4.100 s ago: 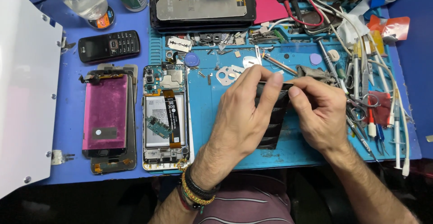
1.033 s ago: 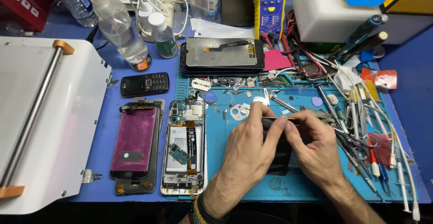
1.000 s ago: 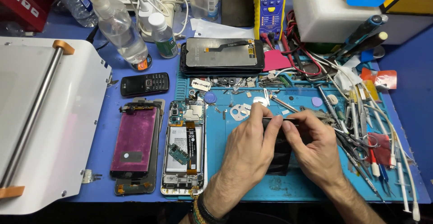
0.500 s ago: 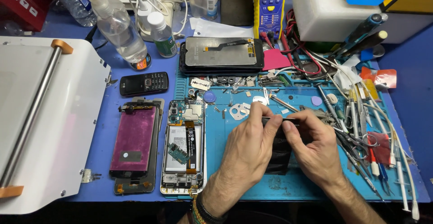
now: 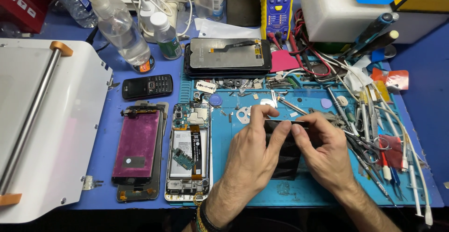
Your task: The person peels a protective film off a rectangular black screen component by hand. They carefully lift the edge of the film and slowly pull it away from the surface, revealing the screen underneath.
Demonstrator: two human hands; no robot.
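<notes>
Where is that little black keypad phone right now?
In the head view, the black keypad phone lies on the blue table left of centre, just above the pink screen panel and below the clear spray bottle.

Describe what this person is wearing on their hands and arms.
Both hands are bare: no gloves, no rings that show. The left hand has stacked beaded bracelets at the wrist, in yellow, dark and reddish beads. The right hand and its forearm show no sleeve, watch or band.
</notes>
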